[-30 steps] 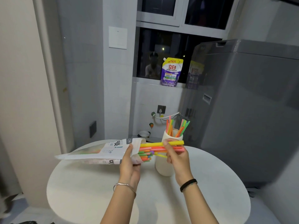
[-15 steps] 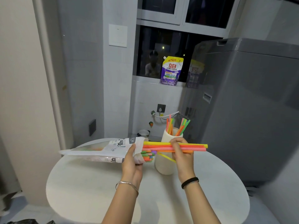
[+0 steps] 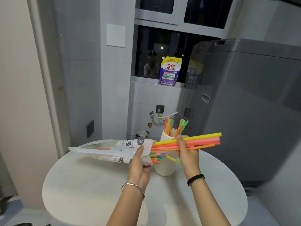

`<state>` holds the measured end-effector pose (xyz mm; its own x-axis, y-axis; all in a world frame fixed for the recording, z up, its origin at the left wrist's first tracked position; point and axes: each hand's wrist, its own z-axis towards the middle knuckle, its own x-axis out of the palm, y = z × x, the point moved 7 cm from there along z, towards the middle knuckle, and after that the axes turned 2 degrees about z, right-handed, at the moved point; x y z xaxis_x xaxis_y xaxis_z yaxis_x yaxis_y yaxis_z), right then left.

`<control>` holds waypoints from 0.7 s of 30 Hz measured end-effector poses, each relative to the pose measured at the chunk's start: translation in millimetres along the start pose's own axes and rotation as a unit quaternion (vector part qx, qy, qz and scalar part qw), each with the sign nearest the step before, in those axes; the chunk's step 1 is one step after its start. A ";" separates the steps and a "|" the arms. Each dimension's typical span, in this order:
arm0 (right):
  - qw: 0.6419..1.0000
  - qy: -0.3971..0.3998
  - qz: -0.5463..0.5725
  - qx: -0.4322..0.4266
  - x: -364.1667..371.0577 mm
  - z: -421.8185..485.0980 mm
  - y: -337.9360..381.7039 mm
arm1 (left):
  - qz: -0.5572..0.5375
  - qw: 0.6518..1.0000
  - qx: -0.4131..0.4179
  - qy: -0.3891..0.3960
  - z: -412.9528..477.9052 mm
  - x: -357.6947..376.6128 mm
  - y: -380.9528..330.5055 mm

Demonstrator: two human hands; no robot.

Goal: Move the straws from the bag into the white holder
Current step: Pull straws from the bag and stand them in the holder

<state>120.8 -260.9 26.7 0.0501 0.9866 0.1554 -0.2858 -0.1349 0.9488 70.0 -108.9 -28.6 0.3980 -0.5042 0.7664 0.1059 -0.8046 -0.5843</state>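
The bag [image 3: 112, 150] is held lying sideways above the round table [image 3: 91, 190], its open mouth gripped by the left hand [image 3: 139, 163]; short coloured straw ends [image 3: 156, 158] show at the mouth. A bundle of straws [image 3: 203, 141], partly out of the bag and pointing right, is pinched in the closed fingers of the right hand [image 3: 187, 152]; the white holder [image 3: 164, 168], already stocked with upright straws, stands on the table just behind both hands.

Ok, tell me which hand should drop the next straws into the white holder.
Right. The right hand already grips a bunch of straws drawn partway out of the bag, directly above the holder. The left hand is busy holding the bag's mouth.
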 end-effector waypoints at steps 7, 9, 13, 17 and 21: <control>0.995 -0.043 0.010 -0.085 -28.7 34.7 58.7 | -0.010 1.000 -0.009 0.012 10.0 -3.0 -4.0; 0.993 -0.040 -0.021 -0.111 -33.0 44.6 77.1 | 0.000 1.000 0.001 0.024 11.2 -1.2 -6.4; 0.980 -0.035 -0.097 -0.170 -34.6 58.1 115.4 | 0.014 0.999 -0.006 0.031 11.0 -1.5 -6.9; 0.968 -0.003 -0.122 -0.219 -30.2 69.8 154.0 | 0.017 0.999 -0.006 0.040 11.3 -0.8 -6.6; 0.954 0.010 -0.166 -0.248 -27.3 78.9 179.0 | 0.003 1.000 -0.019 0.022 9.2 -2.2 -5.2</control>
<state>143.8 -319.2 214.0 0.2004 0.9696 -0.1404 -0.6751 0.2406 0.6974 77.0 -100.7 -29.7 0.3573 -0.5212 0.7750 0.0695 -0.8126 -0.5786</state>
